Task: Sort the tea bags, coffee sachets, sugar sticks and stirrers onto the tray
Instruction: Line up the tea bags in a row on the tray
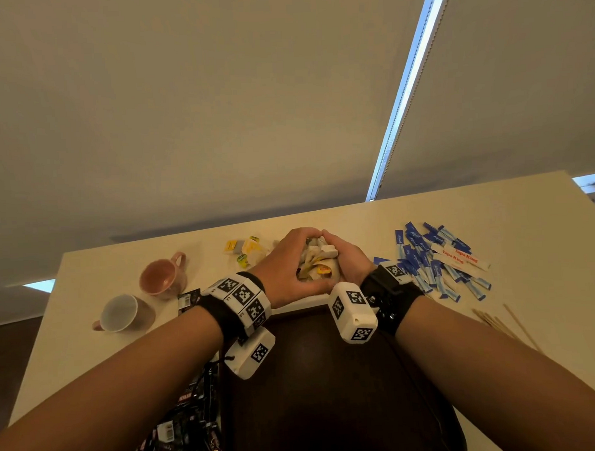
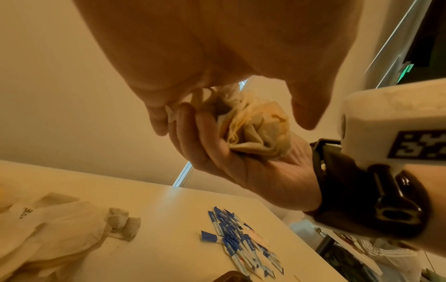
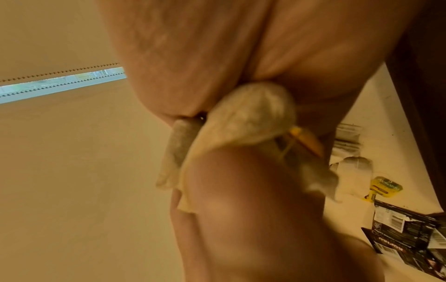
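Both hands cup a bunch of tea bags (image 1: 316, 262) between them, lifted above the far end of the dark brown tray (image 1: 328, 376). My left hand (image 1: 284, 259) curls round the bunch (image 3: 248, 122) from the left, and my right hand (image 1: 348, 257) curls round the bunch (image 2: 255, 127) from the right. More tea bags (image 1: 248, 249) with yellow tags lie on the white table to the left. Blue sugar sticks (image 1: 435, 261) are heaped at the right. Black coffee sachets (image 1: 185, 428) lie at the near left. Wooden stirrers (image 1: 505, 322) lie at the right edge.
A pink mug (image 1: 163, 275) lies on its side at the left, and a second mug (image 1: 123, 312) lies nearer to me. Two loose tea bags (image 2: 123, 223) and crumpled white plastic (image 2: 48, 229) sit on the table (image 1: 525, 210) under the hands.
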